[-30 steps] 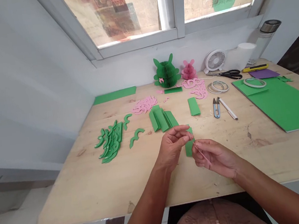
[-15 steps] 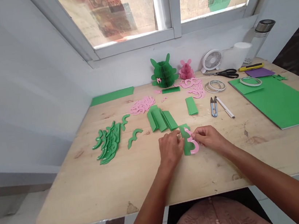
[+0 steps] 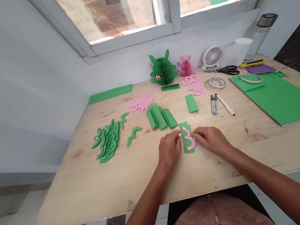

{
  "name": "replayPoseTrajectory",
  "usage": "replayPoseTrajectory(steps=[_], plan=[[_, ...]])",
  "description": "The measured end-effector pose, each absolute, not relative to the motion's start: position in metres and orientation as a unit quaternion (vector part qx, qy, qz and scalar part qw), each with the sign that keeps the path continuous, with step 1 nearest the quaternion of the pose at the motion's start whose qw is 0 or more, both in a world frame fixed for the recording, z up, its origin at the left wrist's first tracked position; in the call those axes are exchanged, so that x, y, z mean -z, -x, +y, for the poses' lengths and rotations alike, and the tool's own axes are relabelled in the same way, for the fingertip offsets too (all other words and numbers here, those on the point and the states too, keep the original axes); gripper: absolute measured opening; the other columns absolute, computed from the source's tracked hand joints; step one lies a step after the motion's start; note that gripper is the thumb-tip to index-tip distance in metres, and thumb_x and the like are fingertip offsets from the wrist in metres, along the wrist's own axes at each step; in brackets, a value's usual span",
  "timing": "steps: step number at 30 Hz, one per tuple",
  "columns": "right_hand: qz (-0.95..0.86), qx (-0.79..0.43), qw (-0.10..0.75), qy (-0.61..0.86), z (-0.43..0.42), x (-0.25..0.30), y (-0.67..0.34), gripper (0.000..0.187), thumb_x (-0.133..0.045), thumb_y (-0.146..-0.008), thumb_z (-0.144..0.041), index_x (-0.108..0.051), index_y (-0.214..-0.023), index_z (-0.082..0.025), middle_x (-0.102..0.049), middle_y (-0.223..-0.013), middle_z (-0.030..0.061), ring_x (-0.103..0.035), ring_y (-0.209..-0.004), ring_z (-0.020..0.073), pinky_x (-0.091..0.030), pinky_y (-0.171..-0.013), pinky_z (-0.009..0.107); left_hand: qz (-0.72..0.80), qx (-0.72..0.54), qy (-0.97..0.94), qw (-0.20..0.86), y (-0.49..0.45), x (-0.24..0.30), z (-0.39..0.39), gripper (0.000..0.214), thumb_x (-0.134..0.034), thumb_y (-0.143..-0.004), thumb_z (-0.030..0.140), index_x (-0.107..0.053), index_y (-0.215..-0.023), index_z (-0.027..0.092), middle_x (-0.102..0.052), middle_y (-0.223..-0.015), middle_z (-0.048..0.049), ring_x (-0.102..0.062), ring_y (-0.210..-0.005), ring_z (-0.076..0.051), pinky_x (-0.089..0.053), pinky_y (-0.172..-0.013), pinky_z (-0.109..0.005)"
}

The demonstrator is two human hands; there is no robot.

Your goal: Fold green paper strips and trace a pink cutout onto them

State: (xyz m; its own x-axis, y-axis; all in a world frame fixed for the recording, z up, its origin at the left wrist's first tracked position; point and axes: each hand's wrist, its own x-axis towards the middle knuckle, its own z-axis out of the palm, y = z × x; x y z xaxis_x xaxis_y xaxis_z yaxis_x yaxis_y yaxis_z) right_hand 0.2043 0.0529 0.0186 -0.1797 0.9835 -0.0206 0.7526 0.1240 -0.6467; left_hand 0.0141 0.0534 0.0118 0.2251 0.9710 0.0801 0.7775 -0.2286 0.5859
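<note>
A pink wavy paper cutout [image 3: 189, 141] lies over a folded green paper strip [image 3: 186, 149] near the front of the table. My left hand [image 3: 169, 147] is curled at the strip's left edge, thumb and forefinger together on it. On the opposite side, my right hand [image 3: 211, 139] has its fingertips pinched at the edge of the cutout. Just beyond my hands are several folded green papers [image 3: 160, 118] and one more folded green piece [image 3: 192, 103]. Green wavy cutouts lie in a stack [image 3: 108, 140], with one loose green cutout [image 3: 134, 136] beside it.
Thread snips [image 3: 214, 104] and a white pen [image 3: 225, 104] lie to the right, near tape rolls [image 3: 215, 83] and green sheets [image 3: 284, 104]. Pink cutouts [image 3: 141, 103] are farther back. A green paper figure [image 3: 163, 70], a small fan [image 3: 212, 56] and scissors [image 3: 227, 70] line the wall.
The pink cutout has shifted left and now lies over the green strip instead of overhanging its right edge. My left fingers have drawn back slightly to the strip's edge. The camera view has tilted slightly.
</note>
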Motion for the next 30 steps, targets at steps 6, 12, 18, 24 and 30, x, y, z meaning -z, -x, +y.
replayPoseTrajectory(steps=[6, 12, 18, 24, 30], plan=[[-0.815, -0.123, 0.227, 0.518, 0.031, -0.009, -0.213, 0.023, -0.047, -0.089, -0.019, -0.067, -0.101, -0.02, -0.067, -0.1, 0.0091, -0.06, -0.095, 0.0233, -0.048, -0.079, 0.035, 0.461, -0.257, -0.837, 0.142, 0.004, 0.001, 0.045, 0.029, -0.05, -0.086, 0.011, -0.064, -0.11, 0.021, -0.066, -0.117, -0.0063, -0.056, -0.113, -0.024, -0.041, -0.098, -0.042], [-0.847, -0.062, 0.226, 0.477, 0.019, -0.005, -0.208, 0.023, -0.05, -0.091, -0.018, -0.064, -0.108, -0.017, -0.066, -0.106, 0.0106, -0.057, -0.098, 0.0243, -0.048, -0.084, 0.04, 0.403, -0.259, -0.874, 0.087, 0.007, 0.008, 0.041, 0.027, -0.05, -0.089, 0.016, -0.062, -0.112, 0.02, -0.065, -0.121, -0.0073, -0.053, -0.118, -0.026, -0.042, -0.099, -0.045], [-0.848, -0.031, 0.23, 0.477, 0.014, -0.003, -0.203, 0.025, -0.049, -0.09, -0.017, -0.062, -0.112, -0.016, -0.064, -0.11, 0.012, -0.056, -0.1, 0.0247, -0.048, -0.085, 0.041, 0.408, -0.266, -0.868, 0.096, 0.007, 0.01, 0.037, 0.03, -0.048, -0.09, 0.018, -0.059, -0.118, 0.018, -0.064, -0.123, -0.0073, -0.051, -0.12, -0.027, -0.041, -0.102, -0.048], [-0.856, -0.005, 0.215, 0.469, 0.013, -0.001, -0.2, 0.032, -0.048, -0.093, -0.021, -0.056, -0.124, -0.016, -0.061, -0.122, 0.0119, -0.052, -0.109, 0.0265, -0.045, -0.09, 0.042, 0.412, -0.267, -0.865, 0.107, 0.008, 0.011, 0.032, 0.033, -0.048, -0.09, 0.017, -0.058, -0.121, 0.019, -0.064, -0.124, -0.0065, -0.05, -0.122, -0.027, -0.039, -0.104, -0.049], [-0.864, 0.008, 0.204, 0.46, 0.013, 0.003, -0.201, 0.031, -0.049, -0.092, -0.022, -0.058, -0.121, -0.018, -0.06, -0.123, 0.0119, -0.051, -0.112, 0.0279, -0.042, -0.091, 0.043, 0.404, -0.278, -0.864, 0.114, 0.008, 0.011, 0.027, 0.031, -0.048, -0.089, 0.016, -0.059, -0.118, 0.019, -0.065, -0.122, -0.0065, -0.05, -0.122, -0.027, -0.039, -0.103, -0.05]])
